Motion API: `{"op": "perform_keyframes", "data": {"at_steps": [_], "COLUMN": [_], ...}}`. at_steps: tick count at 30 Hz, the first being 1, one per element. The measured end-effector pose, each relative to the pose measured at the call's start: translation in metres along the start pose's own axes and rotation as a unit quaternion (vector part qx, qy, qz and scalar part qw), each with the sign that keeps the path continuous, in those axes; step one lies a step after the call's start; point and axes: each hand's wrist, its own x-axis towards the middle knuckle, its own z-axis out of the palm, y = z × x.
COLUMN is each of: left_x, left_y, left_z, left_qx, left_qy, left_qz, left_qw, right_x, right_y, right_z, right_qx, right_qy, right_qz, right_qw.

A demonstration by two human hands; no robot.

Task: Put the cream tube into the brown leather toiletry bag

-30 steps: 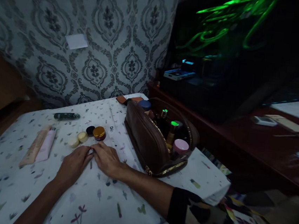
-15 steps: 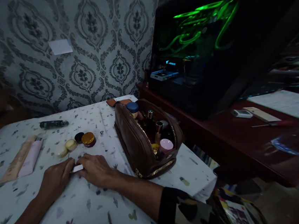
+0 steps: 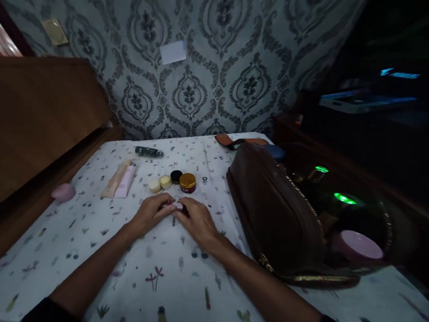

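My left hand [image 3: 152, 212] and my right hand [image 3: 198, 222] meet over the patterned tablecloth. Their fingers close on a small pale pinkish piece [image 3: 178, 206], mostly hidden, whose kind I cannot make out. Just beyond the fingertips sits a jar with a gold lid [image 3: 187, 180]. A small black round container [image 3: 176, 176] touches or nearly touches it. Two small cream-coloured round containers, one nearer [image 3: 154, 185] and one farther [image 3: 165, 181], lie to their left. On the right stands an open brown zipped cosmetic bag [image 3: 271, 207], holding bottles and a pink-lidded jar [image 3: 360, 245].
Left of the containers lie a beige tube [image 3: 116, 179] and a pink tube [image 3: 125, 182], with a dark cylindrical item [image 3: 149, 151] behind. A pink rounded sponge-like thing [image 3: 63, 192] rests by the left edge, near a brown wooden panel [image 3: 31, 128]. A dark computer case [image 3: 392, 122] stands at right.
My view has swung left, so the bag and table items appear farther right and the wooden panel shows. Both hands stay together at the small pale piece, which is now more covered.
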Motion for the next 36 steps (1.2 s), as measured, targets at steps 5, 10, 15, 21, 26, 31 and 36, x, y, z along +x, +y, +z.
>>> {"op": "perform_keyframes", "data": {"at_steps": [5, 10, 15, 21, 26, 31, 36], "left_x": [-0.001, 0.0, 0.001, 0.0, 0.0, -0.002, -0.001], "left_y": [-0.006, -0.012, -0.014, -0.014, -0.015, -0.016, -0.021], "left_z": [0.0, 0.002, 0.003, 0.003, 0.004, 0.005, 0.008], "left_qx": [-0.024, 0.016, 0.05, 0.068, 0.074, 0.074, 0.077], "left_qy": [0.011, 0.061, 0.071, 0.069, 0.084, 0.1, 0.128], "left_qz": [-0.007, 0.027, 0.039, 0.039, 0.043, 0.05, 0.052], "left_qw": [1.0, 0.998, 0.995, 0.995, 0.993, 0.991, 0.987], "right_x": [0.0, 0.002, 0.002, 0.001, -0.001, -0.004, -0.004], "right_y": [0.005, 0.012, 0.02, 0.03, 0.035, 0.036, 0.034], "right_z": [0.002, 0.004, 0.009, 0.015, 0.016, 0.013, 0.012], "right_qx": [-0.04, -0.081, -0.09, -0.093, -0.094, -0.092, -0.095], "right_qy": [0.032, 0.063, 0.074, 0.096, 0.102, 0.108, 0.109], "right_qz": [0.021, 0.021, -0.006, -0.041, -0.049, -0.045, -0.029], "right_qw": [0.998, 0.995, 0.993, 0.99, 0.989, 0.989, 0.989]}}
